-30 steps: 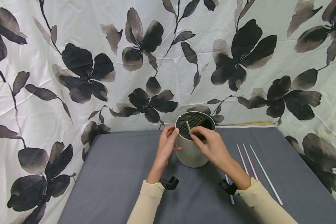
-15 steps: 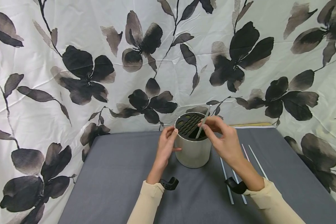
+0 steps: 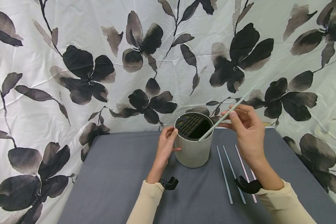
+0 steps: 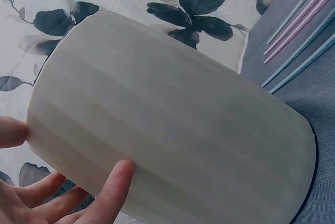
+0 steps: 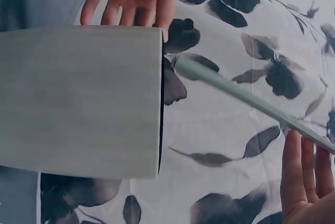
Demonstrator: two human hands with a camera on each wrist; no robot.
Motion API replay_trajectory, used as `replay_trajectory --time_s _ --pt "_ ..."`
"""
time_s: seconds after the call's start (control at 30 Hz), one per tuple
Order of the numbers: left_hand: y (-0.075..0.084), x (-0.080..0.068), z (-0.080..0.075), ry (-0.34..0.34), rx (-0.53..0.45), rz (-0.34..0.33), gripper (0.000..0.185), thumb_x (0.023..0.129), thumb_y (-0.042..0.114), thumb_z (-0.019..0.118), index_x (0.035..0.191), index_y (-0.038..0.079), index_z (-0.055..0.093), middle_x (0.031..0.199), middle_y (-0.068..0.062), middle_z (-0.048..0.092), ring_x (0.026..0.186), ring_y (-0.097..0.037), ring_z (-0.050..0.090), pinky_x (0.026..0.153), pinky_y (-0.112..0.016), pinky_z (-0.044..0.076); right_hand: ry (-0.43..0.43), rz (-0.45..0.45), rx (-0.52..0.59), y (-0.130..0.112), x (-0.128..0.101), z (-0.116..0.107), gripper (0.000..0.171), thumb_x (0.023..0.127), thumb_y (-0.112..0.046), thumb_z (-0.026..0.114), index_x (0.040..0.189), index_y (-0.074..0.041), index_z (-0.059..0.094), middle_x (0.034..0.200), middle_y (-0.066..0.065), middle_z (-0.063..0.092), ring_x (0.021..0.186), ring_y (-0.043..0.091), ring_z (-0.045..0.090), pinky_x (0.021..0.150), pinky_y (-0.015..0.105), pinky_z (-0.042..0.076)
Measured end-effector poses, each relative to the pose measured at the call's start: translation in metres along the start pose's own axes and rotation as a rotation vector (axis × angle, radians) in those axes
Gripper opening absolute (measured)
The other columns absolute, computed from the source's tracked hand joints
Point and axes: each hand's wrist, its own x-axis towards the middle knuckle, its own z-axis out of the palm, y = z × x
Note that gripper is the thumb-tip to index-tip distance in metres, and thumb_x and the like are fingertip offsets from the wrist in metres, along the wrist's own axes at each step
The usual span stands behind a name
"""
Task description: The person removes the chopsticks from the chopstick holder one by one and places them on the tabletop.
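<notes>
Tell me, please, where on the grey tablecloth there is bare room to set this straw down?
Bare grey tablecloth lies left of the pale cylindrical holder and the left hand, out to the floral curtain. Right of the holder is crowded: thin blue and pink straws lie under the right hand, which pinches the pale green straw.

Bright, even, pretty soft light all over, hardly any shadows or glare. Wide-angle bending toward the head view edges. Both wrist views a bit hazy and washed out, slightly soft up close.
</notes>
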Motion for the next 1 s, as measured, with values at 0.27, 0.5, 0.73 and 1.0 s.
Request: replay_trajectory --time_s 0.27,0.5,0.73,1.0 --pt "0.002 0.001 -0.001 0.002 0.005 0.003 0.049 0.104 0.039 0.063 0.145 0.013 0.055 0.148 -0.012 0.059 0.139 -0.028 0.055 0.068 -0.041 0.069 -0.010 0.130 0.061 -0.002 0.002 -0.041 0.032 0.102 0.000 0.061 0.132 0.012 0.058 0.102 0.009 0.079 0.092 0.018 0.078 0.074 0.031 0.068" --pt "0.001 0.001 0.000 0.004 0.001 0.002 0.048 0.105 0.038 0.063 0.144 0.012 0.056 0.146 -0.013 0.059 0.137 -0.028 0.056 0.066 -0.041 0.069 -0.015 0.247 -0.061 -0.001 -0.004 -0.090 0.036 0.102 -0.001 0.064 0.136 0.007 0.060 0.105 0.001 0.080 0.093 0.011 0.077 0.072 0.025 0.067" --pt "0.000 0.002 -0.001 0.003 0.001 0.002 0.052 0.105 0.040 0.063 0.147 0.011 0.053 0.149 -0.013 0.057 0.140 -0.029 0.054 0.069 -0.042 0.069 -0.042 0.407 -0.233 0.006 -0.009 -0.139 0.036 0.103 -0.011 0.066 0.138 -0.004 0.064 0.103 -0.010 0.079 0.087 0.005 0.076 0.068 0.020 0.064" --pt "0.001 0.003 -0.001 0.004 -0.001 0.006 0.048 0.104 0.040 0.064 0.144 0.014 0.056 0.145 -0.012 0.060 0.137 -0.027 0.056 0.068 -0.042 0.069 -0.079 0.578 -0.517 0.024 -0.020 -0.188 0.027 0.105 -0.024 0.065 0.132 -0.023 0.067 0.097 -0.024 0.077 0.084 -0.004 0.073 0.065 0.017 0.062"
